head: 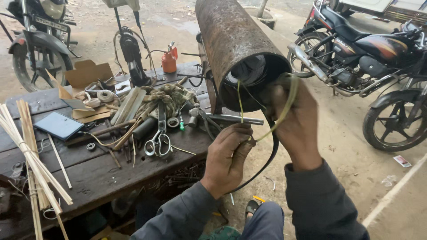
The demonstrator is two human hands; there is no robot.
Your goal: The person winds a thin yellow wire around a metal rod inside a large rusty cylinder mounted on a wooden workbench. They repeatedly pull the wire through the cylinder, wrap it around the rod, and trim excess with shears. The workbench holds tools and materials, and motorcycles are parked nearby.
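Now the left hand [227,158] is pinching a yellow-green strand [240,104] at the mouth of the rusty cylinder [235,42] off the workbench's [95,173] right edge, the right hand [296,122] gripping its loop, probably threading, needing steady tension.

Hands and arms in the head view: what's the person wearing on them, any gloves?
No gloves: the left hand and right hand are bare and look grimy. Both arms wear long dark grey sleeves of soft, creased fabric reaching the wrists. No watch, rings or markings are visible.

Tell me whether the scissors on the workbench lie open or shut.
Shut, apparently: the scissors lie flat on the workbench, blades together pointing away, both handle loops side by side.
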